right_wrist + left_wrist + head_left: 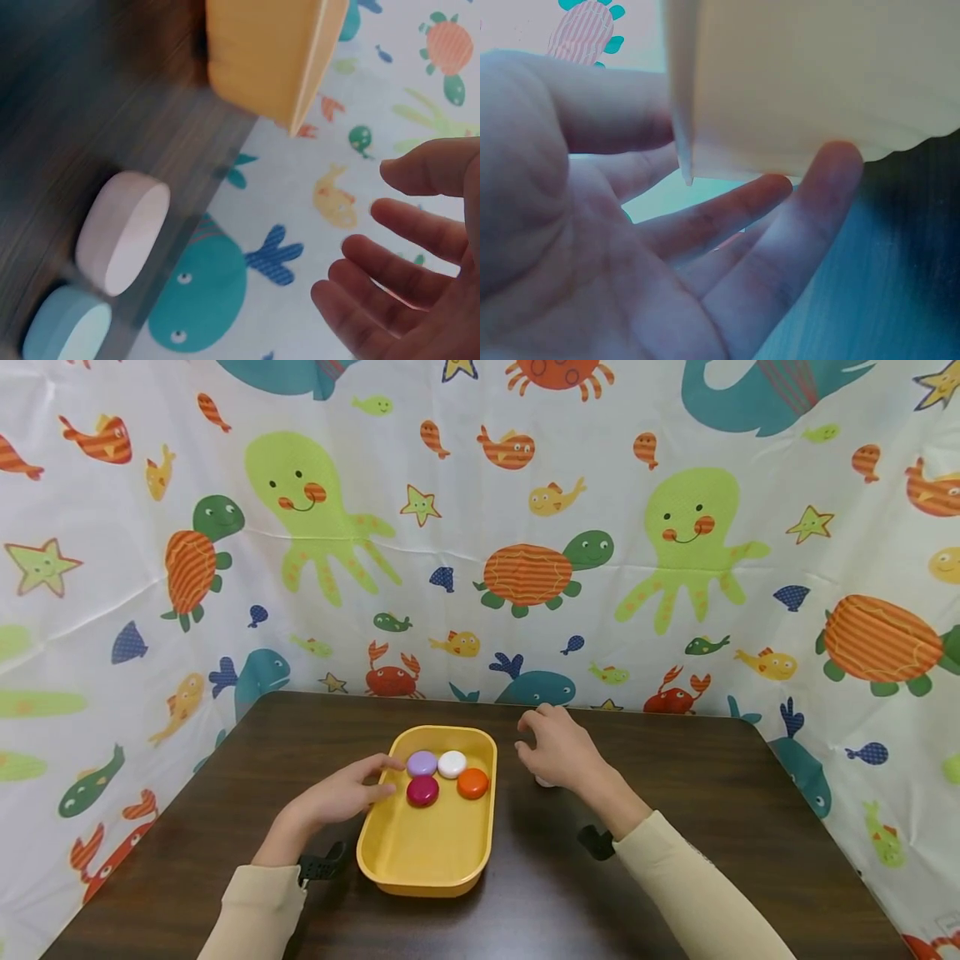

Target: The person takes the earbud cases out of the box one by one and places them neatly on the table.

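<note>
While a white sheet (420, 543) printed with octopuses, turtles, crabs, whales and fish hangs behind the counter (750, 827), lightly creased, it also lines the left and right edges. The counter is dark wood grain with rounded far corners and a dull sheen toward the near edge, which is out of view.

Left of the counter's middle, just in from the far edge, sits a yellow tray (431, 847). Toward its far end lie a lilac disc (422, 763), a white disc (452, 765), a crimson disc (422, 791) and an orange disc (472, 783).

The left hand (341, 793) touches the tray's left side, its fingers loosely extended. The right hand (558, 747), near the far edge, is empty, fingers relaxed and spread. Apart from it, the right wrist view shows a pale disc (124, 232) and a blue disc (67, 326) on the counter, close together. Both arms wear beige sleeves (697, 893).
</note>
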Demonstrator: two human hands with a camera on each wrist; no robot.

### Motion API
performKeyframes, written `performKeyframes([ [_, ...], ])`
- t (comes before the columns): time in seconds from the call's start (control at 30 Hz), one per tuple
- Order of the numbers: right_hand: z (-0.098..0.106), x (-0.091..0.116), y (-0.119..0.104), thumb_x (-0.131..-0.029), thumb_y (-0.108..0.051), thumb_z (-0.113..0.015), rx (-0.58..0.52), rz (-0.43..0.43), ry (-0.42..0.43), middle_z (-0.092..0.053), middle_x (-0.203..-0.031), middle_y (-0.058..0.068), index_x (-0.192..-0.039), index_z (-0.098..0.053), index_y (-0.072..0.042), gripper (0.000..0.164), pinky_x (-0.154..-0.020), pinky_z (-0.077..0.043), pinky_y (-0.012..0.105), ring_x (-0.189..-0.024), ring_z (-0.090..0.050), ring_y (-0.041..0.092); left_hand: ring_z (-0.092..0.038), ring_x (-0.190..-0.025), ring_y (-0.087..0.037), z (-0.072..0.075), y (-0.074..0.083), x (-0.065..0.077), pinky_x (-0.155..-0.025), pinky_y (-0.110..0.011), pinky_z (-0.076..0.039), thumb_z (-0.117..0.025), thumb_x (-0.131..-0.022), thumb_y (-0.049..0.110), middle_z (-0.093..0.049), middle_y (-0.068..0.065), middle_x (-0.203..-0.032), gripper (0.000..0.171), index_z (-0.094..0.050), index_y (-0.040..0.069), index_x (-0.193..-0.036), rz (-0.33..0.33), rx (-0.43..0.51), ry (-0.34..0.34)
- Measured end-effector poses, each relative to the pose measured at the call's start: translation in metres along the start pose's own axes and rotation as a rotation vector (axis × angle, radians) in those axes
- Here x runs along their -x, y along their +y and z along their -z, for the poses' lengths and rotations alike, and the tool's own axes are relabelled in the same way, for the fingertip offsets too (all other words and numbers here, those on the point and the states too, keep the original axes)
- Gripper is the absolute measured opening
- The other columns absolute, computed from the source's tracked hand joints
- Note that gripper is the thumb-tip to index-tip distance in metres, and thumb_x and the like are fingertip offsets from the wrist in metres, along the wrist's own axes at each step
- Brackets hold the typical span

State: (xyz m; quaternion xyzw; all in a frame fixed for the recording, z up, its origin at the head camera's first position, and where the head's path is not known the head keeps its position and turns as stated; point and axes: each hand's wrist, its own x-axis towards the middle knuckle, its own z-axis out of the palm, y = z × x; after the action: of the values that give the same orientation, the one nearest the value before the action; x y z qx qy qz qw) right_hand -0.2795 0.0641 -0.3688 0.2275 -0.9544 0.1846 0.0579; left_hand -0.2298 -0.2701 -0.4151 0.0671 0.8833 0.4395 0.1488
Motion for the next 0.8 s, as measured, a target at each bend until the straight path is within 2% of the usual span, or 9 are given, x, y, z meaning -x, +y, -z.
performKeyframes([
  [0.37, -0.005, -0.005, -0.026, -0.094, -0.024, -0.070, -0.015, 0.079, 0.028, -0.063, -0.112, 0.006, -0.114, -0.071, -0.010, 0.024, -0.088, -0.056, 0.039, -0.101, -0.053, 0.023, -0.056, -0.118, -0.035, 0.000, 0.001, 0.000, -0.092, -0.052, -0.056, -0.062, -0.100, 0.020, -0.050, -0.020, -0.140, 0.042, -0.054, 0.009, -0.140, 0.003, 0.000, -0.002],
  [0.53, -0.010, -0.010, -0.037, -0.094, -0.024, -0.070, -0.040, 0.097, 0.011, -0.063, -0.114, 0.008, -0.116, -0.070, -0.009, 0.026, -0.091, -0.056, 0.039, -0.104, -0.054, 0.023, -0.056, -0.117, -0.035, -0.001, 0.001, 0.001, -0.092, -0.052, -0.056, -0.062, -0.100, 0.020, -0.051, -0.019, -0.139, 0.043, -0.054, 0.009, -0.141, 0.006, -0.004, -0.003],
  [0.8, -0.016, -0.022, -0.051, -0.094, -0.026, -0.069, -0.065, 0.111, -0.029, -0.063, -0.116, 0.004, -0.119, -0.070, -0.013, 0.028, -0.092, -0.056, 0.036, -0.109, -0.054, 0.020, -0.055, -0.120, -0.037, -0.001, 0.001, 0.001, -0.092, -0.053, -0.056, -0.062, -0.100, 0.021, -0.049, -0.021, -0.142, 0.042, -0.054, 0.009, -0.140, 0.009, -0.005, 0.003],
])
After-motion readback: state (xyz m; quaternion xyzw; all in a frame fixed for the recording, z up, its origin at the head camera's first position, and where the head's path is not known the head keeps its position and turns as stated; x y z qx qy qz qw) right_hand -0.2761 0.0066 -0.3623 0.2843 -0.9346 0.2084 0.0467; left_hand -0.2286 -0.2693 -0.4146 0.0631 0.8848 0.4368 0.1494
